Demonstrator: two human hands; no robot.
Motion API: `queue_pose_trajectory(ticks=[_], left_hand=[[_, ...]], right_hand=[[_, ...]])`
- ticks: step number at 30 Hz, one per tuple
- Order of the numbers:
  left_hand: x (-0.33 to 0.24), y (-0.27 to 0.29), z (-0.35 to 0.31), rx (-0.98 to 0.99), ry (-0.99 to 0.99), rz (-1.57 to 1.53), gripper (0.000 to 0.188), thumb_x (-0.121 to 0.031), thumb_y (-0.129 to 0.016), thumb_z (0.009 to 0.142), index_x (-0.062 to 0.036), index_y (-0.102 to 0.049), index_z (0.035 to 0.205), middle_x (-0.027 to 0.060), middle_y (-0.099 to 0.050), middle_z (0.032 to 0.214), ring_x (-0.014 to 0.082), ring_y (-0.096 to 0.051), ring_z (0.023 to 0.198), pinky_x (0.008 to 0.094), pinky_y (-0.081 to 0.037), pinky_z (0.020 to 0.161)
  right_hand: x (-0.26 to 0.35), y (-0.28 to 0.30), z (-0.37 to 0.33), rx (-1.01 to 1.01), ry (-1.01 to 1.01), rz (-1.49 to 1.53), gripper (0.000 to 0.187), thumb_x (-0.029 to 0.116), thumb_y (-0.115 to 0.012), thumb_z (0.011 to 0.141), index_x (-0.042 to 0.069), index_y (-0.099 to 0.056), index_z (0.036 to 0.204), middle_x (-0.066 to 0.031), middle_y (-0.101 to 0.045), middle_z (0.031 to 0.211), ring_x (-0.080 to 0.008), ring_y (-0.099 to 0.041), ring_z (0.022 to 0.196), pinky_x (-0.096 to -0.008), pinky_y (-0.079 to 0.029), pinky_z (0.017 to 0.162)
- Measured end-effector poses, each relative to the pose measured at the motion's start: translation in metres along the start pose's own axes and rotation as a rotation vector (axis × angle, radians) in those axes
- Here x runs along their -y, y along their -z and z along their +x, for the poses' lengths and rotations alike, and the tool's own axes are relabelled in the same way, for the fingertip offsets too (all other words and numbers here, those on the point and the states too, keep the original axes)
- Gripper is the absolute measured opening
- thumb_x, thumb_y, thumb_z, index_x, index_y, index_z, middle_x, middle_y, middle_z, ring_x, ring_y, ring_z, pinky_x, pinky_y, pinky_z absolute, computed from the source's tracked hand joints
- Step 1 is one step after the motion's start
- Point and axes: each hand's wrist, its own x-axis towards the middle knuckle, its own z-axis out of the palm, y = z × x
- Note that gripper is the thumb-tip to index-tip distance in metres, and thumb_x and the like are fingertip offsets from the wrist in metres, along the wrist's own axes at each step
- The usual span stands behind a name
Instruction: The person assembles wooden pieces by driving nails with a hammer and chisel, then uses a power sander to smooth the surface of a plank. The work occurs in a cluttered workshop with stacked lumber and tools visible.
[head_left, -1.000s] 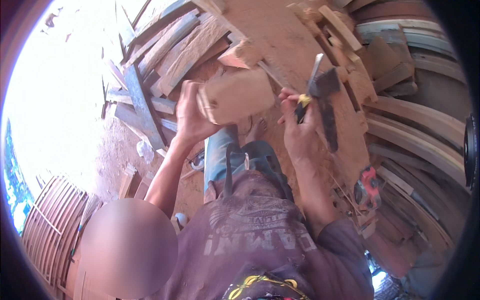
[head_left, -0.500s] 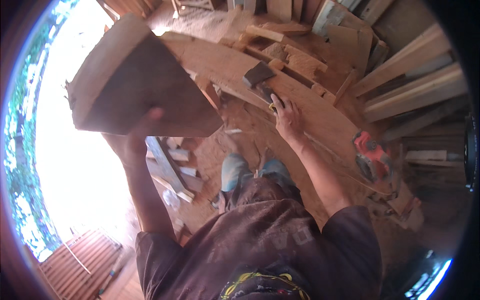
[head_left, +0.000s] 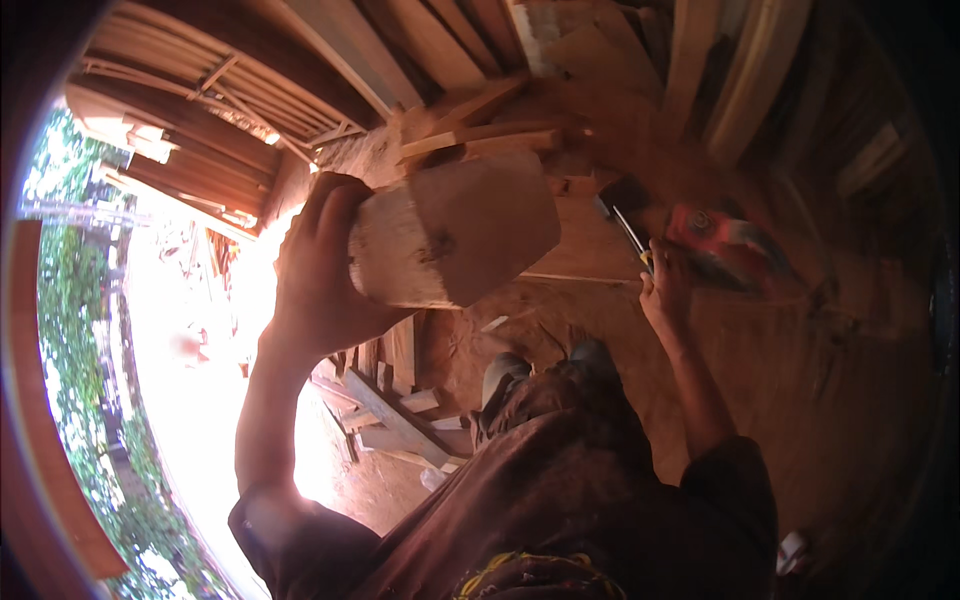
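Observation:
My left hand (head_left: pixel 325 265) is raised with its fingers wrapped round the end of a thick, angular wooden block (head_left: pixel 490 235). One end of the block is paler and rough, with a dark knot at its edge. Lower on the right, my right hand (head_left: pixel 665 285) closes on a hatchet-like tool (head_left: pixel 631 230) with a dark, broad head, a slim shiny shaft and a yellow part at the grip. The tool's head lies over the large plank (head_left: pixel 590 245), apart from the block. Blur hides the exact kind of tool.
Just right of the tool rests a red and black power tool (head_left: pixel 720 235). Wood offcuts (head_left: pixel 395 410) lie beside my legs. Boards (head_left: pixel 440 45) lean at the back, with more lumber (head_left: pixel 760 80) at the far right. Bright daylight comes in from the left.
The block has turned in my left hand and moved right, so its rough end now faces my palm. My right hand has shifted right and down with the tool. The view has swung.

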Motion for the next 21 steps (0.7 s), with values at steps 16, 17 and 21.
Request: queue_pose_trajectory(ticks=[16, 17, 21], left_hand=[[0.001, -0.275, 0.003, 0.606, -0.062, 0.047, 0.08, -0.038, -0.089, 0.07, -0.0099, -0.06, 0.139, 0.0158, -0.058, 0.142, 0.0381, -0.058, 0.134, 0.0538, -0.043, 0.117], [0.011, -0.279, -0.002, 0.596, -0.052, 0.047, 0.081, -0.038, -0.089, 0.07, -0.0103, -0.059, 0.14, 0.0159, -0.059, 0.142, 0.0384, -0.058, 0.134, 0.0535, -0.043, 0.117], [0.054, -0.266, -0.001, 0.582, 0.034, 0.112, 0.086, -0.038, -0.091, 0.068, -0.013, -0.056, 0.143, 0.0164, -0.06, 0.139, 0.0387, -0.057, 0.135, 0.0531, -0.042, 0.117]], right_hand=[[-0.012, -0.019, -0.005, -0.056, -0.036, 0.219, 0.066, 0.004, -0.078, 0.089, 0.006, -0.054, 0.151, -0.0196, -0.065, 0.138, -0.0413, -0.061, 0.13, -0.0524, -0.047, 0.111], [-0.01, -0.019, -0.009, -0.065, -0.031, 0.206, 0.066, 0.003, -0.078, 0.089, 0.006, -0.054, 0.151, -0.0194, -0.065, 0.137, -0.0409, -0.062, 0.129, -0.0519, -0.047, 0.111], [-0.013, -0.024, -0.015, -0.039, -0.137, 0.263, 0.068, 0.001, -0.078, 0.088, 0.005, -0.054, 0.151, -0.0177, -0.066, 0.137, -0.0392, -0.062, 0.128, -0.0503, -0.049, 0.11]])
